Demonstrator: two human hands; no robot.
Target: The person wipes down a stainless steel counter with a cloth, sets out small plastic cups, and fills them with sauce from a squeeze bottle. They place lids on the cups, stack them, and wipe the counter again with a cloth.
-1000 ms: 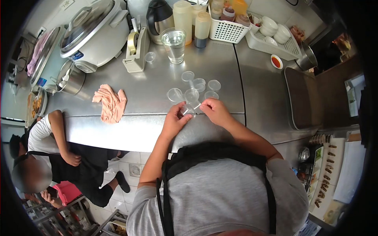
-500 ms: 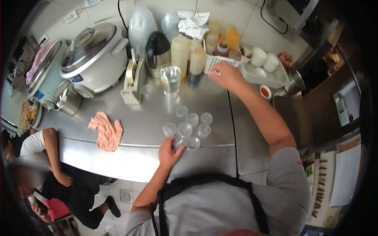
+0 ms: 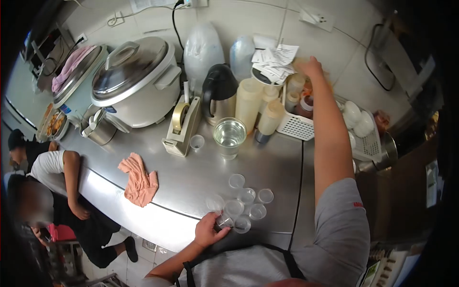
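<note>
Cups (image 3: pixel 234 208): small, clear, loosely clustered on the steel counter (image 3: pixel 177 167), near its front edge.
Left hand (image 3: pixel 211 230): thumb and fingers part-closed round the near cup (image 3: pixel 224 220), touching it.
Right hand (image 3: pixel 310 67): stretched out above the back of the basket (image 3: pixel 294 126) of bottles (image 3: pixel 291 101); finger spread and any hold hidden from me, cannot tell.
Cup feel: looks light, thin, slightly bendy, probably slick; a hard squeeze might dent it.
Cup grip: lightly, on the side walls just under the rim.
Bottle grip: round the body, likely softer and heavier.
Behind cups: water glass (image 3: pixel 229 137), standing apart.
</note>
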